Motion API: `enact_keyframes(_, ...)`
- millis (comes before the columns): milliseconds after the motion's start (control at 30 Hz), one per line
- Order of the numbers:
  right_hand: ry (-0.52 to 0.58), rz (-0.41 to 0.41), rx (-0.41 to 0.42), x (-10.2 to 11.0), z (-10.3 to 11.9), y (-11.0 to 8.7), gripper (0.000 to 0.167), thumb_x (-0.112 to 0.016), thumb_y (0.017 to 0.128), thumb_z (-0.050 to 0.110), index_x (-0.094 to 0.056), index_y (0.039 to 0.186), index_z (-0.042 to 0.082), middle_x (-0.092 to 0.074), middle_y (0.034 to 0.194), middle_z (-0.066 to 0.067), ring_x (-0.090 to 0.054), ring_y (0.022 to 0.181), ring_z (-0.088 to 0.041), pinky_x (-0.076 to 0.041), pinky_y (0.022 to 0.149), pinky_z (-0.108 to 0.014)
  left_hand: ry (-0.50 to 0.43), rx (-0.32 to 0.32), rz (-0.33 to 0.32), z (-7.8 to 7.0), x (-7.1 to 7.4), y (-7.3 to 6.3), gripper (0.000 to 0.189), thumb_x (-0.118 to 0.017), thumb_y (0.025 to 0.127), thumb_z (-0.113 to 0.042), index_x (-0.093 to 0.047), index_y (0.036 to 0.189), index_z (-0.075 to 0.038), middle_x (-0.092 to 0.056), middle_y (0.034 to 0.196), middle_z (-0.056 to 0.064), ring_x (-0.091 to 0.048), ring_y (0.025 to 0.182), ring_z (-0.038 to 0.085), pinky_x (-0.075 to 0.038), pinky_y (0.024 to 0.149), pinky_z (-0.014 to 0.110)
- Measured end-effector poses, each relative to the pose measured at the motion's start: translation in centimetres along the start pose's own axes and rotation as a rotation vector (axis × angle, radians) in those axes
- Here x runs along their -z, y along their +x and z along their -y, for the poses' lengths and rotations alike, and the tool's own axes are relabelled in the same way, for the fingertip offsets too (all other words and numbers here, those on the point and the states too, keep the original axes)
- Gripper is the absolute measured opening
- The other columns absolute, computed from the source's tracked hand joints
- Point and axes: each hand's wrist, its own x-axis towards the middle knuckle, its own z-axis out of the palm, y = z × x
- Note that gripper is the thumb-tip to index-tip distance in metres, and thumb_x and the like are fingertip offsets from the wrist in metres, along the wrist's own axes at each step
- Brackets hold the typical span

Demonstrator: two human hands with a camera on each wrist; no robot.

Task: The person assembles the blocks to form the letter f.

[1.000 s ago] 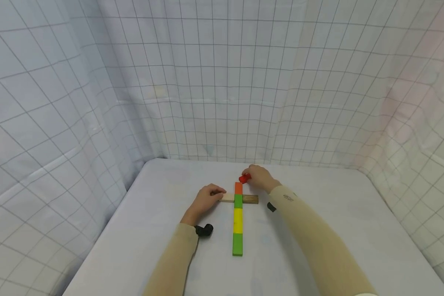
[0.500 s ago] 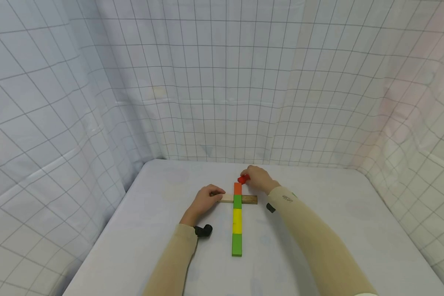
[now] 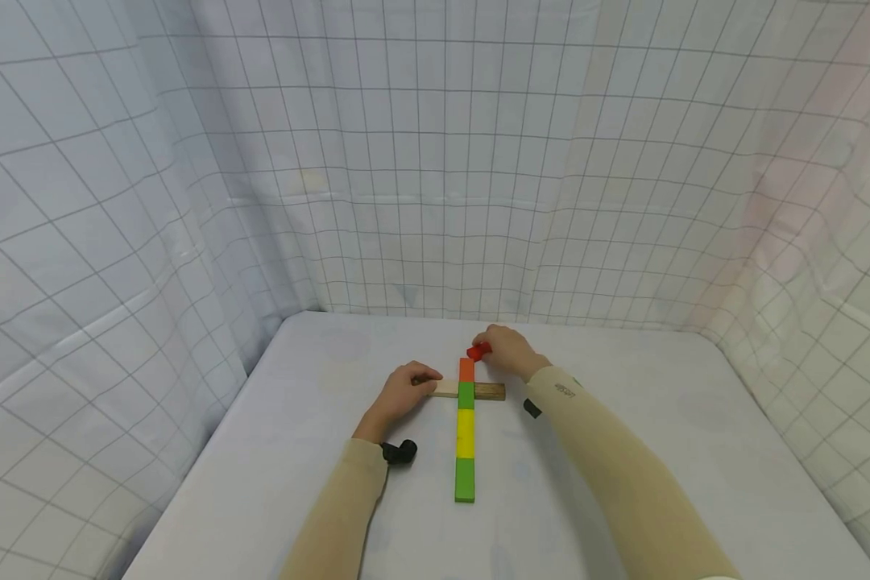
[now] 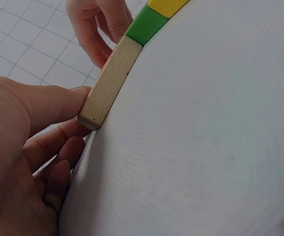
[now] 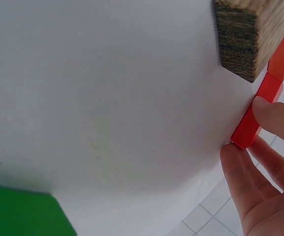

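My left hand (image 3: 403, 391) pinches the outer end of a pale wooden block (image 4: 110, 83) between thumb and fingers. Above it to the right, my right hand (image 3: 507, 350) holds a red block (image 5: 247, 123), thumb on one side and fingers on the other. One end of that red block touches an orange block (image 3: 466, 370). Below the orange one, a green block (image 3: 466, 395), a yellow block (image 3: 466, 433) and another green block (image 3: 465, 480) form a straight column. A dark wooden block (image 3: 489, 391) lies across from the pale one, making a cross shape.
Part of a further green block (image 5: 23, 211) shows in the right wrist view, mostly hidden by the right sleeve in the head view. White cloth covers the table (image 3: 261, 483). Grid-patterned curtains (image 3: 449, 161) stand behind and at both sides.
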Motion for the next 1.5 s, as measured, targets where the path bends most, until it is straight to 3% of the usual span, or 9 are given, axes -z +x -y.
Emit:
enact_keyframes(233,-0.013,0.013,-0.01,0.5,-0.1,-0.1,0.033,-0.069,0.095,0.013,-0.07,0.128,0.016,-0.064,0.113,-0.005,-0.056,0.098,-0.023,-0.049,0.094,-0.039,0.008,-0.004,-0.001,0.1,-0.2,0.1,0.016,-0.066,0.098,-0.013,-0.076,0.11,-0.012,-0.067,0.107,0.0,-0.057,0.094,0.019,-0.048,0.088,0.039)
enact_keyframes(533,-0.061,-0.023,-0.003,3.0,-0.3,-0.6,0.04,-0.066,0.091,0.012,-0.068,0.131,0.014,-0.06,0.13,-0.011,-0.059,0.11,-0.029,-0.052,0.088,-0.044,-0.003,0.012,-0.012,-0.1,-0.1,0.0,0.015,-0.067,0.096,-0.012,-0.077,0.109,-0.011,-0.067,0.107,0.002,-0.057,0.094,0.02,-0.048,0.088,0.039)
enact_keyframes(867,-0.039,-0.045,-0.004,5.2,-1.2,-3.4,0.04,-0.069,0.092,0.016,-0.067,0.131,0.012,-0.06,0.134,-0.014,-0.057,0.117,-0.032,-0.051,0.091,-0.048,0.0,0.011,-0.006,0.2,-0.1,0.0,0.016,-0.068,0.096,-0.013,-0.076,0.109,-0.013,-0.067,0.107,0.001,-0.057,0.096,0.02,-0.047,0.09,0.041)
enact_keyframes(1033,-0.036,-0.045,-0.019,5.7,-2.0,-4.7,0.039,-0.07,0.092,0.017,-0.068,0.13,0.014,-0.063,0.128,-0.01,-0.058,0.114,-0.03,-0.052,0.09,-0.045,0.004,0.003,-0.006,0.1,-0.1,0.0,0.016,-0.067,0.097,-0.013,-0.076,0.11,-0.012,-0.067,0.108,0.001,-0.057,0.096,0.02,-0.048,0.091,0.042)
enact_keyframes(1267,-0.031,-0.019,-0.002,6.0,-2.8,-6.9,0.04,-0.071,0.092,0.017,-0.067,0.131,0.013,-0.064,0.127,-0.012,-0.06,0.115,-0.031,-0.053,0.09,-0.046,0.004,0.033,-0.013,0.2,-0.3,0.0,0.015,-0.068,0.097,-0.014,-0.076,0.11,-0.013,-0.067,0.108,0.001,-0.057,0.096,0.02,-0.048,0.091,0.041)
enact_keyframes(1500,-0.034,-0.011,0.01,5.9,-3.6,-9.1,0.04,-0.071,0.093,0.019,-0.066,0.132,0.014,-0.065,0.123,-0.012,-0.062,0.11,-0.031,-0.053,0.086,-0.048,0.004,0.025,-0.017,0.1,-0.1,0.0,0.016,-0.068,0.096,-0.014,-0.076,0.11,-0.012,-0.067,0.108,0.001,-0.057,0.097,0.021,-0.048,0.091,0.042)
